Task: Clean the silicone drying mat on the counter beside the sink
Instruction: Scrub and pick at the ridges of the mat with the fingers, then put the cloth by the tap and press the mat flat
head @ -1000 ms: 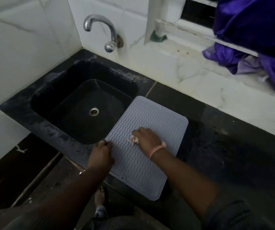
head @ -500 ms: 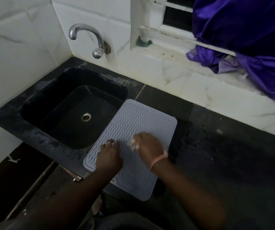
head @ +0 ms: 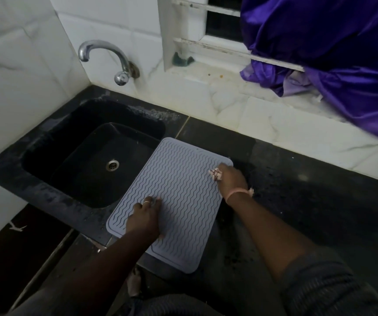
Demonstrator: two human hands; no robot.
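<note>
A grey silicone drying mat [head: 179,179] with wavy ridges lies on the black counter [head: 297,201], its left edge reaching over the sink rim. My left hand [head: 146,218] presses on the mat's near left part, a ring on one finger. My right hand [head: 232,179] sits at the mat's far right edge and grips a small pale wad of cloth [head: 215,174], which pokes out at the fingers and touches the mat. A pink band circles that wrist.
A black sink [head: 87,160] with a metal drain lies left of the mat, under a chrome tap [head: 106,58]. White marble tiles form the walls and the ledge behind. Purple fabric [head: 331,60] hangs over the window sill at the back right.
My right hand has slid with the cloth from the mat's middle to its far right edge. My left hand has stayed pressed on the mat's near left part.
</note>
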